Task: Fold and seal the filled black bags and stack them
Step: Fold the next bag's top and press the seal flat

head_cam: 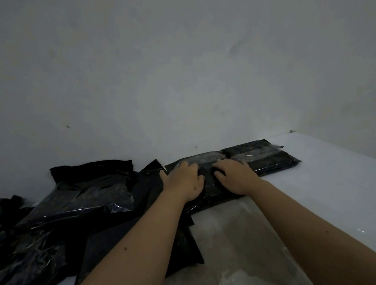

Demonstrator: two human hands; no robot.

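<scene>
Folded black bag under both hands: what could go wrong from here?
1. The left hand and right hand press only the near end of the folded black bag; its far end may spring open.
2. The loose black bags crowd its left edge and might catch in the fold.

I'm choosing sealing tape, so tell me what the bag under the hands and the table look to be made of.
Bag: thin glossy black plastic film, judging by its sheen, wrinkles and bright glints; both hands rest on it. Table: smooth white matt surface, perhaps laminate or painted board; the dim light leaves that open.
</scene>
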